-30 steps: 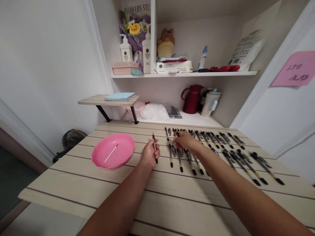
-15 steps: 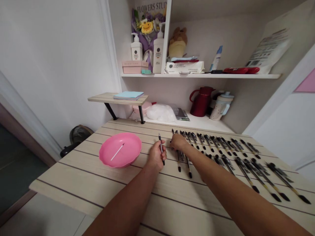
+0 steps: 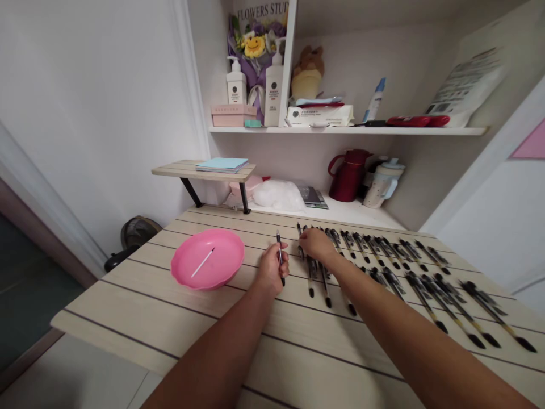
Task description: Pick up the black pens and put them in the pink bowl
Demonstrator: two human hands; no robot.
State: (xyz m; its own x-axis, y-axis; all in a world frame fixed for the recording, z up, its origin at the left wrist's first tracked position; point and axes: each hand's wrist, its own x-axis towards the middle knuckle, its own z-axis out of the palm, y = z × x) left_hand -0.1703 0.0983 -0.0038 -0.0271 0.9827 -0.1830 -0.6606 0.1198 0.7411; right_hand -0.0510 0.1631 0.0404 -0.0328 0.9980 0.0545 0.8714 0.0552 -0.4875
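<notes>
My left hand is closed around a black pen, held upright with its tip pointing away from me. My right hand is closed over the left end of the far row, its fingertips pinched at a pen lying there; the hand partly hides the grip. Below it, more pens with black ends lie side by side. To the left stands a pink bowl with a wavy rim, and a thin white stick with a dark tip lies in it.
Two rows of black and clear pens stretch across the right of the wooden table. A small raised stand holds blue paper. Behind are a red jug, a cup and a loaded shelf.
My right hand has shifted slightly right and away from me along the pens, uncovering some of them. My left hand keeps the pen almost still, turning it slightly.
</notes>
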